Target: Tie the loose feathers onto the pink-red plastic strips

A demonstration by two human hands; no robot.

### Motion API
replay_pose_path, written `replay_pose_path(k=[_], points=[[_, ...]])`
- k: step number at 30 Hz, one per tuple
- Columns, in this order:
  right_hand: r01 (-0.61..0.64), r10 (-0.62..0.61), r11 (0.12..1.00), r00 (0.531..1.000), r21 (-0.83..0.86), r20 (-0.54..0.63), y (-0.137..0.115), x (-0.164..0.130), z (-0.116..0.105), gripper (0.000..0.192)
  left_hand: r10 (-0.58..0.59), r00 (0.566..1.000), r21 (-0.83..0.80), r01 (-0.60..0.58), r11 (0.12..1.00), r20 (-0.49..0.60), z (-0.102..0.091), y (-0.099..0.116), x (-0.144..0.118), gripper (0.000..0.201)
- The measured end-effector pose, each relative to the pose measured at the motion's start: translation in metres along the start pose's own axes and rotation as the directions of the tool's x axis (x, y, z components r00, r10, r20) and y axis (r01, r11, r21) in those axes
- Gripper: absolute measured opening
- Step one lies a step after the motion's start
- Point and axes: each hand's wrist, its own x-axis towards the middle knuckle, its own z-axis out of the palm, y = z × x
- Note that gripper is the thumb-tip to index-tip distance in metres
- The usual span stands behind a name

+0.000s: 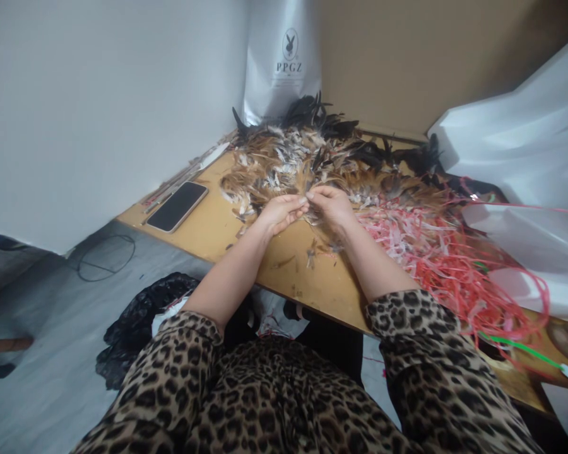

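Note:
A big pile of brown, white and black feathers (pixel 307 157) covers the far part of a wooden table (pixel 218 224). My left hand (pixel 281 211) and my right hand (pixel 330 205) meet at the near edge of the pile, fingertips pinched together on a small bunch of feathers (pixel 307 197). Both sleeves carry a leopard print. A few loose feathers (pixel 312 252) lie on the bare wood below my hands.
A tangle of red and white plastic strips (pixel 435 258) lies right of my hands. A black phone (pixel 177 206) rests at the table's left edge. A white PPGZ bag (pixel 284 63) leans at the back; white plastic sheeting (pixel 525 164) at right; a black bag (pixel 142 315) on the floor.

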Motion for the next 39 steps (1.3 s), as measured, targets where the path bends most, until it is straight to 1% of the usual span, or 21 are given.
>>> replay_pose_path(k=[2, 5, 10, 12, 16, 20, 23, 25, 27, 28, 29, 30, 31, 32, 34, 35, 36, 37, 39], points=[[-0.033, 0.033, 0.999, 0.999, 0.024, 0.0, -0.001, 0.0, 0.0, 0.026, 0.01, 1.0, 0.021, -0.01, 1.0, -0.005, 0.0, 0.0, 0.0, 0.004], [-0.07, 0.07, 0.997, 0.997, 0.02, -0.032, -0.006, -0.002, 0.001, 0.031, 0.047, 0.998, 0.091, -0.044, 0.995, -0.035, -0.001, 0.0, 0.0, 0.009], [-0.08, 0.081, 0.997, 0.997, -0.012, 0.01, -0.009, -0.005, 0.004, 0.027, 0.087, 0.995, 0.25, -0.072, 0.965, -0.048, 0.001, -0.001, -0.001, 0.016], [-0.067, 0.067, 0.997, 0.998, -0.023, -0.003, -0.007, -0.005, 0.004, 0.027, 0.085, 0.996, 0.29, -0.07, 0.955, -0.037, 0.001, -0.002, -0.001, 0.016], [-0.037, 0.036, 0.998, 0.999, -0.049, -0.026, -0.005, -0.003, 0.002, 0.026, 0.079, 0.997, 0.317, -0.069, 0.946, -0.02, 0.003, -0.002, -0.003, 0.015], [-0.043, 0.041, 0.997, 0.999, -0.066, -0.024, -0.005, -0.004, 0.001, 0.027, 0.088, 0.996, 0.339, -0.077, 0.938, -0.017, 0.003, -0.001, -0.004, 0.016], [-0.066, 0.066, 0.997, 0.998, -0.048, 0.0, -0.005, -0.004, 0.001, 0.029, 0.08, 0.997, 0.319, -0.073, 0.945, -0.008, 0.001, -0.001, -0.003, 0.018], [-0.054, 0.056, 0.997, 0.998, -0.055, 0.026, -0.006, -0.003, 0.002, 0.032, 0.074, 0.997, 0.255, -0.069, 0.964, -0.012, -0.002, 0.0, -0.001, 0.019], [0.02, -0.011, 0.99, 0.998, -0.137, 0.067, -0.009, -0.004, 0.001, 0.036, 0.071, 0.997, 0.159, -0.064, 0.985, -0.037, -0.004, 0.001, 0.001, 0.017], [0.087, -0.068, 0.972, 0.993, -0.22, 0.094, -0.011, -0.005, 0.001, 0.037, 0.067, 0.996, 0.109, -0.061, 0.992, -0.05, -0.005, 0.002, 0.002, 0.015], [0.17, -0.135, 0.929, 0.983, -0.328, 0.128, -0.014, -0.006, 0.0, 0.036, 0.06, 0.996, 0.065, -0.056, 0.996, -0.059, -0.005, 0.002, 0.002, 0.013], [0.258, -0.2, 0.854, 0.964, -0.451, 0.173, -0.017, -0.007, 0.0, 0.035, 0.05, 0.997, 0.028, -0.049, 0.998, -0.062, -0.005, 0.003, 0.002, 0.012], [0.34, -0.256, 0.747, 0.94, -0.572, 0.224, -0.02, -0.009, 0.0, 0.033, 0.04, 0.997, -0.001, -0.04, 0.999, -0.062, -0.005, 0.004, 0.002, 0.01], [0.404, -0.296, 0.617, 0.914, -0.675, 0.276, -0.023, -0.011, 0.0, 0.031, 0.029, 0.998, -0.025, -0.03, 0.999, -0.061, -0.005, 0.004, 0.001, 0.01], [0.472, -0.329, 0.365, 0.872, -0.803, 0.363, -0.028, -0.015, 0.001, 0.03, 0.008, 0.998, -0.065, -0.012, 0.998, -0.061, -0.003, 0.005, 0.0, 0.009], [0.486, -0.335, 0.268, 0.857, -0.832, 0.392, -0.029, -0.017, 0.002, 0.03, 0.0, 0.998, -0.082, -0.005, 0.997, -0.061, -0.003, 0.004, -0.001, 0.009], [0.493, -0.342, 0.197, 0.845, -0.848, 0.412, -0.03, -0.018, 0.002, 0.03, -0.007, 0.998, -0.097, 0.002, 0.995, -0.057, -0.002, 0.004, -0.001, 0.01], [0.494, -0.35, 0.147, 0.836, -0.857, 0.422, -0.029, -0.018, 0.003, 0.029, -0.015, 0.999, -0.107, 0.009, 0.994, -0.048, -0.002, 0.004, -0.001, 0.009], [0.491, -0.362, 0.09, 0.827, -0.866, 0.431, -0.028, -0.019, 0.003, 0.028, -0.03, 0.999, -0.114, 0.027, 0.993, -0.031, -0.001, 0.002, -0.001, 0.009]])
